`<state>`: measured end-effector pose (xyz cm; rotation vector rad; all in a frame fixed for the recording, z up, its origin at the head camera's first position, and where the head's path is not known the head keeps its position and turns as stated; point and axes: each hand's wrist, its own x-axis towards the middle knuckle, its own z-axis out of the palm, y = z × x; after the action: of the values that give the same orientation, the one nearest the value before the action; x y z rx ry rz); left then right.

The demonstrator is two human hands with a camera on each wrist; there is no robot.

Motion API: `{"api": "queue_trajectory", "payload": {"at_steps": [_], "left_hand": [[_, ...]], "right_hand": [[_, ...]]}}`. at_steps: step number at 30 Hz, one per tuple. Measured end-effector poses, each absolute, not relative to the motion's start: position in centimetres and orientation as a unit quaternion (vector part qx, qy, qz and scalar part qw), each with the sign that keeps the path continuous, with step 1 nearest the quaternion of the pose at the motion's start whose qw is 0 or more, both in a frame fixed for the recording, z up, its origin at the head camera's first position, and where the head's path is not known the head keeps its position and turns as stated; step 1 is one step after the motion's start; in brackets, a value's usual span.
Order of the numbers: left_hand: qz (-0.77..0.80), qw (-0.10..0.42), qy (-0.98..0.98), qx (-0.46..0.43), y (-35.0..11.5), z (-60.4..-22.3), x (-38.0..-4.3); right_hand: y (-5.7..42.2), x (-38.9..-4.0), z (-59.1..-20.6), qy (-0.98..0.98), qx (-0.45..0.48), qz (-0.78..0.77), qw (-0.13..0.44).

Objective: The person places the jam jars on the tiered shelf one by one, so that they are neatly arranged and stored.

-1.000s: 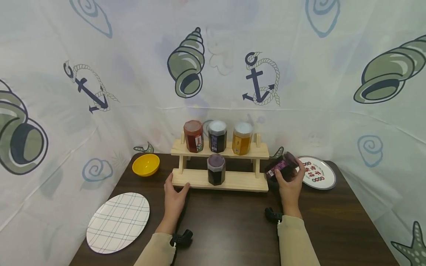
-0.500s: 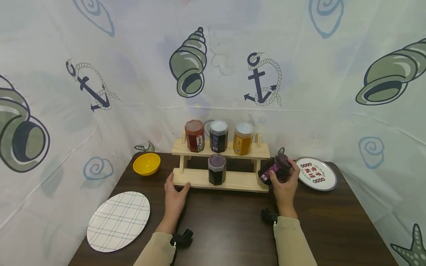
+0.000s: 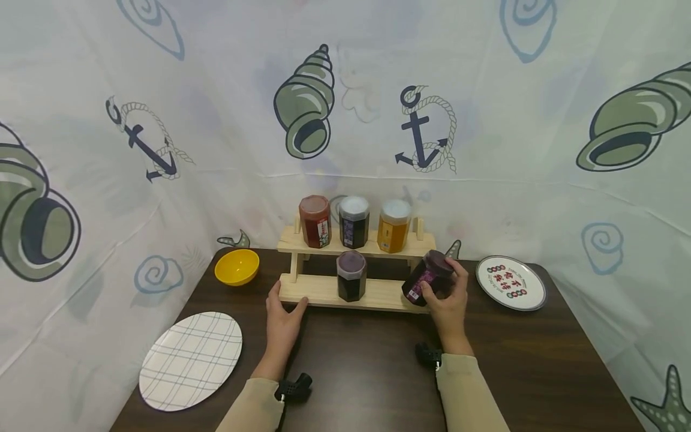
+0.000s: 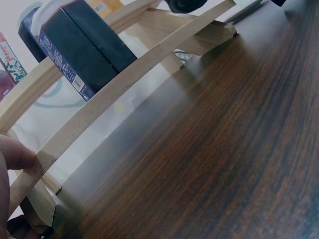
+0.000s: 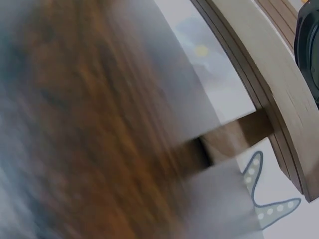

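My right hand [image 3: 449,303] holds a dark jar [image 3: 428,277] with a purple label, tilted with its lid up and to the right, over the right end of the two-tier wooden shelf [image 3: 318,289]. A dark jar base, likely this one, shows at the edge of the right wrist view. At the shelf's lower left corner my left hand [image 3: 283,321] grips the board, a digit pressing its front edge in the left wrist view. Another dark jar [image 3: 351,277] stands mid lower tier. The upper tier carries a red jar [image 3: 315,222], a dark blue-labelled jar [image 3: 354,223] and a yellow jar [image 3: 393,227].
A yellow bowl [image 3: 237,267] stands left of the shelf, with a checked oval plate [image 3: 191,360] nearer on the dark wood table [image 3: 372,372]. To the right lies a white plate with red print [image 3: 534,288]. A patterned cloth [image 3: 227,90] hangs behind.
My right hand has carried the dark jar leftward, from beside the printed plate to over the shelf's right end. My left hand stays at the shelf's left corner.
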<state>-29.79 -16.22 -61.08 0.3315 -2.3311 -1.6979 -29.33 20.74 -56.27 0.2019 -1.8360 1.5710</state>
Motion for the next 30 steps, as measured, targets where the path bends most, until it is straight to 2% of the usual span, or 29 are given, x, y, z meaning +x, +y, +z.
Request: {"api": "queue_trajectory", "payload": {"at_steps": [5, 13, 22, 30], "left_hand": [[-0.581, 0.119, -0.797, 0.111, -16.3, -61.0, -29.8], [-0.574, 0.117, -0.802, 0.115, -16.4, -61.2, -29.8], [-0.578, 0.117, -0.8, 0.111, -16.4, -61.1, -29.8], [-0.577, 0.114, -0.801, 0.115, -16.3, -61.1, -29.7]], "right_hand": [[20.0, -29.4, -56.3, -0.713, 0.102, 0.602, 0.345], [19.0, -29.2, -56.6, -0.722, 0.125, 0.609, 0.302], [18.7, -29.0, -56.2, -0.747, 0.129, 0.573, 0.312], [19.4, -30.7, -58.6, -0.788, 0.151, 0.499, 0.327]]}}
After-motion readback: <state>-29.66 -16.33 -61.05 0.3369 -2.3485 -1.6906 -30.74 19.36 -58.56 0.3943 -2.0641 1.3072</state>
